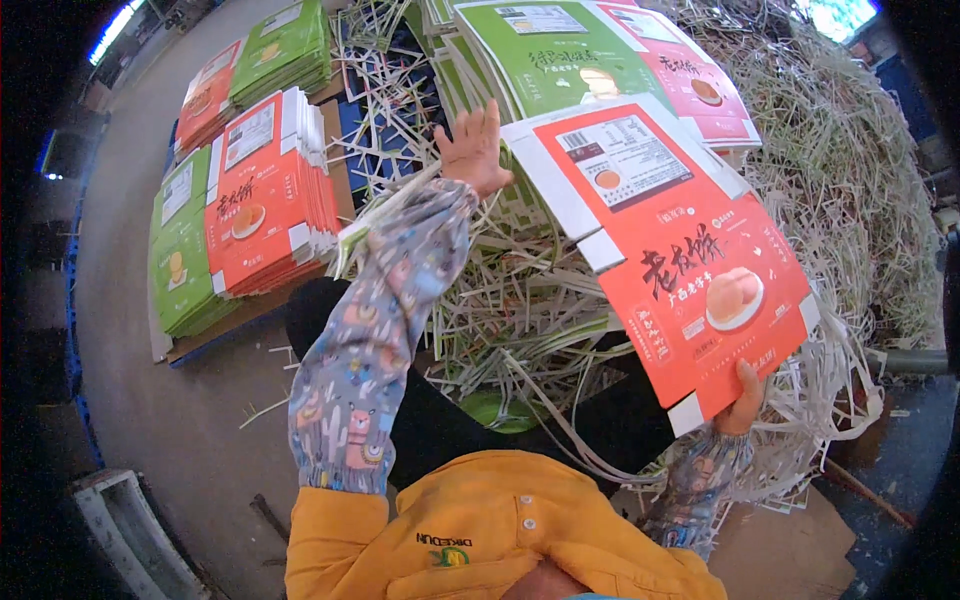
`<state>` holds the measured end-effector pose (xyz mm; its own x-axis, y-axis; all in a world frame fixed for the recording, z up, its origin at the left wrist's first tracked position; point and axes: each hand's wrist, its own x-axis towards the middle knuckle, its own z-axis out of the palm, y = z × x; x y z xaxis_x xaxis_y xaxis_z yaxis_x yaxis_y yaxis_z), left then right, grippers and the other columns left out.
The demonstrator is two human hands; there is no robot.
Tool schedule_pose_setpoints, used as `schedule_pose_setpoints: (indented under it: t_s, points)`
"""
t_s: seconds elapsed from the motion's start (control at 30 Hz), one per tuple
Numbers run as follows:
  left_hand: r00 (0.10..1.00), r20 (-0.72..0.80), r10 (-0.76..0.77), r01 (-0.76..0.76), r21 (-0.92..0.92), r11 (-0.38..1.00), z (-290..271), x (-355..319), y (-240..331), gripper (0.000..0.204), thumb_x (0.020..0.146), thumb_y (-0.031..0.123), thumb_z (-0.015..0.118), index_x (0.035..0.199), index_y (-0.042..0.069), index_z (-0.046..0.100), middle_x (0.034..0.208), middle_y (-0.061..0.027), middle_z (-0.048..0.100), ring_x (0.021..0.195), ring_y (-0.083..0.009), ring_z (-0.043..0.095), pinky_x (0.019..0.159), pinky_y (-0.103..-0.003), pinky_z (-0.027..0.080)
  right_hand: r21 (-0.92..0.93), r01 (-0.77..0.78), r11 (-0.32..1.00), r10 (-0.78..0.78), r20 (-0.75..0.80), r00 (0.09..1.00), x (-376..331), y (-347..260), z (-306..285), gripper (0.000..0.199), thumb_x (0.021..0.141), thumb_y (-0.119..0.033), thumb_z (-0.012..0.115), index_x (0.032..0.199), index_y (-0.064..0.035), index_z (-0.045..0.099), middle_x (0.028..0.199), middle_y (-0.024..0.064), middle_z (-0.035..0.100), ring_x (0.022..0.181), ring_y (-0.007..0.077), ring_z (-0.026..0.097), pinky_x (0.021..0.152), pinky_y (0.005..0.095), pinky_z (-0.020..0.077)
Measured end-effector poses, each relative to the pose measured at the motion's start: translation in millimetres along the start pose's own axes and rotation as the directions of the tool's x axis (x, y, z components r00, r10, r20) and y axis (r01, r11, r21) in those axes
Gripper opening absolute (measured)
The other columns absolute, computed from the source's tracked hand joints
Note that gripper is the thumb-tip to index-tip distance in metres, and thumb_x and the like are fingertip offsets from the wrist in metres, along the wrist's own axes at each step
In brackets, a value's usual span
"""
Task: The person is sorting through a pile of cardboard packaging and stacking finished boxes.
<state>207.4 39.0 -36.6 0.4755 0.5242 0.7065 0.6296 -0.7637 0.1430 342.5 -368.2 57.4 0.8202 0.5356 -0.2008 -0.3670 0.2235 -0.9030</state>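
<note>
My right hand grips the lower right edge of a flat red box blank, its thumb on the printed face. The blank is tilted, and its upper end lies over a stack of green box blanks. My left hand is raised with fingers spread beside that stack, holding nothing. Below the hands, thin paper trimming strips hang and pile up in front of my lap. Patterned sleeve covers wrap both forearms.
At left, stacks of red blanks and green blanks stand on a low pallet. A large heap of shredded strips rises at right. More pink blanks lie at the back. A metal frame rests on the floor at lower left.
</note>
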Motion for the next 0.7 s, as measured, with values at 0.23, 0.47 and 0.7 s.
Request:
schedule_pose_setpoints:
  t_s: [0.23,0.47,0.7]
  points:
    - [0.821,0.562,0.097,0.12,-0.337,0.934,24,22,-30,0.026,0.073,0.022,0.054,0.096,0.011,0.049,0.085,-0.0144,0.057,0.081,-0.0323,0.056,0.069,-0.04,0.046,-0.029,-0.006,1.0,0.005,-0.027,1.0,-3,-7,-19,0.059,0.071,-0.011,0.056,0.124,-0.0018,0.032,0.115,0.0146,0.048,0.103,0.0295,0.05,0.088,0.0424,0.0415]
    - [0.977,0.016,0.214,-0.209,0.295,0.932,-1,109,-130,0.012,0.078,0.015,0.046,0.082,0.014,0.058,0.061,-0.0072,0.051,0.057,-0.0236,0.057,0.048,-0.035,0.045,0.28,-0.002,0.96,-0.026,0.098,0.995,-11,-6,-6,0.079,0.064,-0.017,0.06,0.13,-0.0042,0.021,0.127,0.0158,0.036,0.112,0.0334,0.042,0.092,0.0465,0.0375]
    - [0.961,-0.178,0.211,-0.143,0.331,0.933,-40,171,-101,0.037,0.072,0.021,0.056,0.106,0.009,0.049,0.098,-0.014,0.051,0.089,-0.029,0.051,0.074,-0.044,0.041,0.3,-0.122,0.946,0.069,0.18,0.981,10,41,-6,0.073,0.067,-0.014,0.06,0.129,-0.0033,0.024,0.125,0.0148,0.039,0.112,0.0296,0.043,0.093,0.0447,0.0366]
